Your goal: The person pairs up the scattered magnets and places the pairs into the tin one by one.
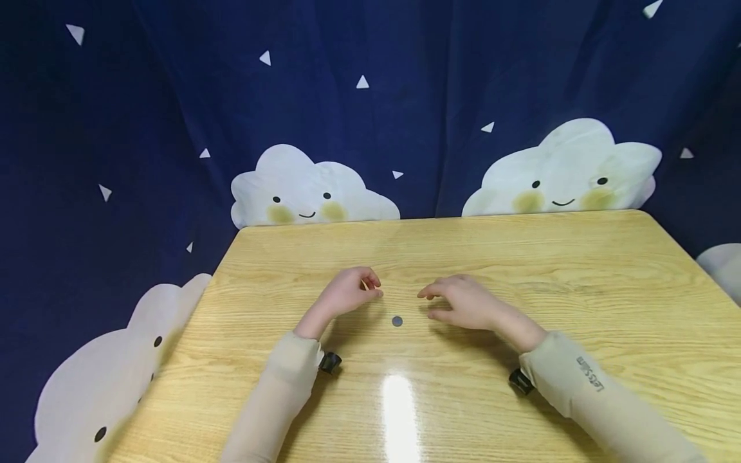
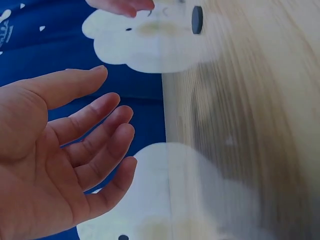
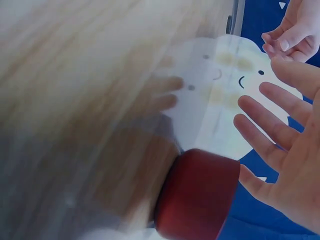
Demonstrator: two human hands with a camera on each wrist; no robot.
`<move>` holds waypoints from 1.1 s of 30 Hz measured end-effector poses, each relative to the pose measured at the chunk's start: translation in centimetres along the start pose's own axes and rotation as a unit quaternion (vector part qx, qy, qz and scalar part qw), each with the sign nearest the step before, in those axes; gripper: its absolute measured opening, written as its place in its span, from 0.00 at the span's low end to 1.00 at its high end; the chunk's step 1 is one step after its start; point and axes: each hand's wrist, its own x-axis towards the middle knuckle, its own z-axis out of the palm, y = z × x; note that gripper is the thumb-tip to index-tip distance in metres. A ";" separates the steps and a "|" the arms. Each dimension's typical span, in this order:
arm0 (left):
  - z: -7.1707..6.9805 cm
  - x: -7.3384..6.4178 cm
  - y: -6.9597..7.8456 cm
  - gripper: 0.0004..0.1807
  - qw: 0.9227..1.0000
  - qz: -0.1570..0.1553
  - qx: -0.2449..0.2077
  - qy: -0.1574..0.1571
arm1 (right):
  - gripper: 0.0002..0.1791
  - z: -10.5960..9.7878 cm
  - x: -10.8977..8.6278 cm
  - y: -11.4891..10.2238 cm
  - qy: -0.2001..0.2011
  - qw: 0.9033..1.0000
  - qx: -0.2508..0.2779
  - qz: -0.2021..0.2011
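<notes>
A small dark grey disc [image 1: 397, 321] lies flat on the wooden table, between the two hands. My left hand [image 1: 350, 290] hovers to its left with loosely bent fingers; in the left wrist view the palm [image 2: 45, 160] is bare and the disc [image 2: 197, 20] sits beyond the fingertips. To the right of the disc, my right hand [image 1: 466, 302] is held above the table, thumb and fingers spread apart, holding nothing. A dark red, round-sided object [image 3: 197, 195] appears close to the right hand's little finger in the right wrist view; I cannot find it in the head view.
The wooden table [image 1: 278, 257] has a glossy surface with a bright reflection near its front. A dark blue curtain [image 1: 405, 116] with white smiling clouds and triangles hangs behind and beside it. Black devices [image 1: 330, 363] are strapped at both wrists.
</notes>
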 end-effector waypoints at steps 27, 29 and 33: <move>-1.4 -3.7 -3.5 0.13 0.996 -0.042 0.072 0.026 | 0.14 1.8 1.8 -2.9 -0.035 0.999 0.029 0.015; -1.5 -3.8 -3.6 0.13 0.996 -0.046 0.077 0.024 | 0.14 1.9 2.0 -3.1 -0.043 0.999 0.027 0.018; -1.6 -4.0 -3.7 0.14 0.995 -0.053 0.087 0.007 | 0.18 2.0 2.2 -3.2 -0.071 0.996 0.031 0.034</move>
